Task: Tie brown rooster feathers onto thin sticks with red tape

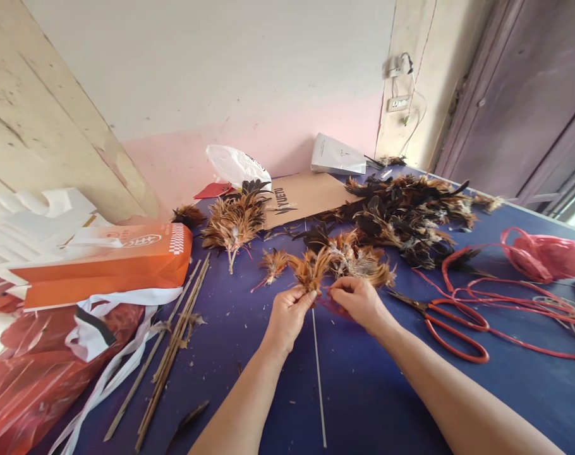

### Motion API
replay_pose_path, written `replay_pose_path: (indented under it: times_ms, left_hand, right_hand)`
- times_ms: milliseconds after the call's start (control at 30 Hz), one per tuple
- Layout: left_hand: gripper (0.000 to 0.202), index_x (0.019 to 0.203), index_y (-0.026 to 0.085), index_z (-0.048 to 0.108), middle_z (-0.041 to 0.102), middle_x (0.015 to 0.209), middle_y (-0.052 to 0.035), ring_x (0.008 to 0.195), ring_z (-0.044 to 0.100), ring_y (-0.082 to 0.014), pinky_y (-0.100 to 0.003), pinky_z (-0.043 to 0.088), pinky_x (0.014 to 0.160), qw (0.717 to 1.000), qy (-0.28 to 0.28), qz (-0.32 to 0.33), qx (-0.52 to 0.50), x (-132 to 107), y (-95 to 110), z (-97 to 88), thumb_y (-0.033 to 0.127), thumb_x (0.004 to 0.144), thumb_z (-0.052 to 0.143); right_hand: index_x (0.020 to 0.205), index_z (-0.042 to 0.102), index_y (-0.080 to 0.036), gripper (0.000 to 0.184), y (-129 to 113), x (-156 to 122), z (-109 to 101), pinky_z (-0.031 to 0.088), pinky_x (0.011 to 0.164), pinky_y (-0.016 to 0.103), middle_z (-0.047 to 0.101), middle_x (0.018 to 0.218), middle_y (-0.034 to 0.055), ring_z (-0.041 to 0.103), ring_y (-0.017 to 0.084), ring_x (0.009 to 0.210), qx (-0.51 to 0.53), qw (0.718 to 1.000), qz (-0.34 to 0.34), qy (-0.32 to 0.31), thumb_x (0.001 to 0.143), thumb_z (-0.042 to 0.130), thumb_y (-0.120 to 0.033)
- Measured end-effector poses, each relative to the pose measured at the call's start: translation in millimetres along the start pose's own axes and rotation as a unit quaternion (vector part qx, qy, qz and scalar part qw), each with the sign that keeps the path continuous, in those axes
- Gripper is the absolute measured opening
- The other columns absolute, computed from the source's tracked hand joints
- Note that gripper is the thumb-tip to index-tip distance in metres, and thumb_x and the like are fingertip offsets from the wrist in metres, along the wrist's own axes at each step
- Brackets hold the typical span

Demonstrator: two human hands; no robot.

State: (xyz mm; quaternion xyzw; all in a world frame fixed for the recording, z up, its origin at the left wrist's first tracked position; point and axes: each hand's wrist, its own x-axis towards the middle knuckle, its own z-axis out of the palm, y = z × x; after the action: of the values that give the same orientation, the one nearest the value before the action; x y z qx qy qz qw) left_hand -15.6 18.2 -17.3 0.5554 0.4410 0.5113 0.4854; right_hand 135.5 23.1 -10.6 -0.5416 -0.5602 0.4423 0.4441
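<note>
My left hand (286,319) is closed around the base of a small bundle of orange-brown feathers (311,266), whose tips point away from me. Just to its right, my right hand (358,304) pinches a thin pinkish-red plastic string (333,308) close to the bundle's base. How the string runs round the quills is hidden by my fingers. A smaller feather tuft (274,263) with a pink tail of string lies to the left. Behind my right hand are more loose brown and grey feathers (363,260). Red-handled scissors (451,319) rest to the right, blades toward my right hand.
A fuller feather bunch (235,221) on a stick stands out at back left, near thin sticks (176,341) and an orange bag (112,259). At back right sit a dark feather pile (401,215), pink string (546,256), cardboard (311,193) and a silver box (337,155).
</note>
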Motion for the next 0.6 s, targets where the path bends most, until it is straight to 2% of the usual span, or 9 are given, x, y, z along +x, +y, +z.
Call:
replay_pose_path:
  times_ms: [67, 133, 200, 267, 367, 433, 600]
  left_hand:
    - [0.023, 0.078, 0.014, 0.069, 0.063, 0.073, -0.0043, 0.073, 0.054, -0.0161, -0.027, 0.041, 0.069, 0.998, -0.02, -0.039, -0.037, 0.7, 1.2, -3.3, 0.034, 0.068, 0.062]
    - [0.022, 0.077, 0.014, 0.069, 0.064, 0.072, -0.0047, 0.069, 0.054, -0.0147, -0.027, 0.042, 0.068, 0.993, -0.065, -0.084, -0.058, -0.1, 3.4, -7.0, 0.033, 0.066, 0.064]
    - [0.02, 0.074, 0.013, 0.069, 0.064, 0.069, -0.005, 0.064, 0.054, -0.0131, -0.026, 0.042, 0.067, 0.982, -0.135, -0.122, -0.056, -2.7, 7.3, -10.3, 0.031, 0.065, 0.065]
    - [0.019, 0.072, 0.013, 0.07, 0.064, 0.068, -0.006, 0.062, 0.054, -0.013, -0.025, 0.043, 0.064, 0.965, -0.217, -0.141, -0.033, -6.3, 12.6, -12.9, 0.029, 0.064, 0.066]
    - [0.019, 0.074, 0.013, 0.071, 0.065, 0.072, -0.0076, 0.066, 0.056, -0.0155, -0.027, 0.044, 0.065, 0.934, -0.323, -0.155, 0.013, -10.8, 21.3, -16.2, 0.029, 0.064, 0.066]
    - [0.021, 0.078, 0.015, 0.071, 0.067, 0.077, -0.0077, 0.069, 0.057, -0.0168, -0.028, 0.044, 0.068, 0.919, -0.359, -0.157, 0.041, -11.7, 25.7, -18.8, 0.029, 0.064, 0.065]
    - [0.021, 0.076, 0.018, 0.072, 0.068, 0.075, -0.0056, 0.073, 0.059, -0.0192, -0.028, 0.044, 0.072, 0.911, -0.369, -0.151, 0.107, -10.9, 31.3, -25.1, 0.032, 0.062, 0.066]
  right_hand:
    - [0.065, 0.058, -0.015, 0.011, 0.0, 6.3, -8.0, 0.032, 0.037, 0.018, 0.058, 0.057, -0.0002, 0.044, 0.007, 0.041, 0.155, 0.986, 0.063, -0.009, 0.066, 0.056, -0.026]
    - [0.068, 0.056, -0.014, 0.008, -0.8, 14.2, -20.7, 0.033, 0.035, 0.016, 0.062, 0.068, 0.0032, 0.047, 0.006, 0.043, 0.312, 0.944, 0.103, -0.001, 0.067, 0.057, -0.022]
    - [0.066, 0.052, -0.013, 0.003, -1.6, 22.6, -37.6, 0.028, 0.029, 0.013, 0.062, 0.067, 0.0035, 0.041, 0.003, 0.037, 0.425, 0.893, 0.149, 0.022, 0.069, 0.052, -0.013]
    - [0.066, 0.049, -0.013, 0.009, -1.5, 30.1, -57.0, 0.031, 0.03, 0.011, 0.061, 0.066, 0.0023, 0.04, 0.001, 0.036, 0.503, 0.853, 0.125, 0.067, 0.072, 0.047, -0.007]
    - [0.07, 0.048, -0.015, 0.013, 0.0, 36.8, -84.2, 0.042, 0.039, 0.013, 0.058, 0.063, 0.0003, 0.053, 0.005, 0.048, 0.535, 0.817, 0.063, 0.208, 0.077, 0.041, -0.007]
    - [0.072, 0.048, -0.016, 0.011, 0.8, 37.3, -97.7, 0.046, 0.045, 0.016, 0.057, 0.064, -0.0008, 0.056, 0.006, 0.052, 0.515, 0.807, 0.01, 0.288, 0.078, 0.042, -0.011]
    - [0.074, 0.049, -0.018, 0.002, -4.6, 31.0, -111.6, 0.046, 0.049, 0.018, 0.053, 0.062, -0.0036, 0.053, 0.006, 0.052, 0.459, 0.807, -0.098, 0.358, 0.075, 0.05, -0.02]
